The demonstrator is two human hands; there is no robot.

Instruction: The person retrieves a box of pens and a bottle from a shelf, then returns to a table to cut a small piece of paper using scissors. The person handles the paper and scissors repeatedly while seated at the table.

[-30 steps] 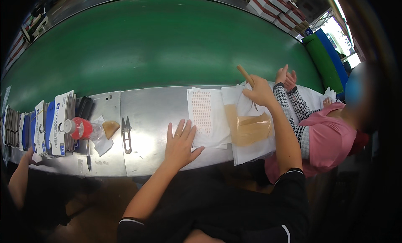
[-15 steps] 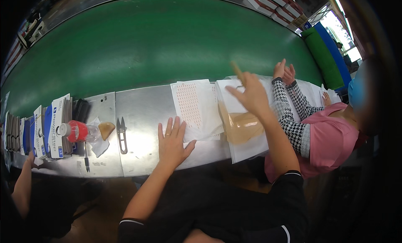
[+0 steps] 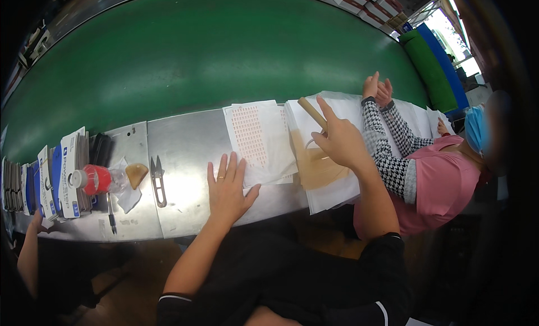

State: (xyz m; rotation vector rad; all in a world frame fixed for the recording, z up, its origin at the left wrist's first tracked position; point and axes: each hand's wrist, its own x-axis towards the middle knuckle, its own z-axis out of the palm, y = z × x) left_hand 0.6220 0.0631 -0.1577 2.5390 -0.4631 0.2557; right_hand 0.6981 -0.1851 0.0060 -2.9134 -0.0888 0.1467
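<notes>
My left hand (image 3: 228, 184) lies flat on the metal tabletop, fingers spread, a ring on one finger. Its fingertips are beside a sheet of small red-printed labels (image 3: 247, 129), partly covered by a translucent white sheet (image 3: 275, 138). Over a stack of white sheets (image 3: 328, 198) at the right, my right hand (image 3: 343, 139) is closed around a tan rod-like stick (image 3: 312, 113), index finger stretched along it. The stick's lower end is hidden by the hand. Below the hand, a translucent tan patch (image 3: 314, 171) lies on the white sheets; I cannot tell its material.
Left of my left hand lie thread snips (image 3: 158, 183), a tan lump (image 3: 136, 174), a pen (image 3: 112, 214), a red-labelled bottle (image 3: 95, 179) and stacked printed cards (image 3: 70, 174). A green conveyor belt (image 3: 213, 56) runs behind. A pink-clad co-worker (image 3: 432, 186) is close at right; another person's arm (image 3: 29, 253) reaches in at left.
My right hand, blurred earlier, now shows the stick clearly, and it has shifted slightly down over the sheets. My left hand stays flat in place; the whole view has shifted slightly.
</notes>
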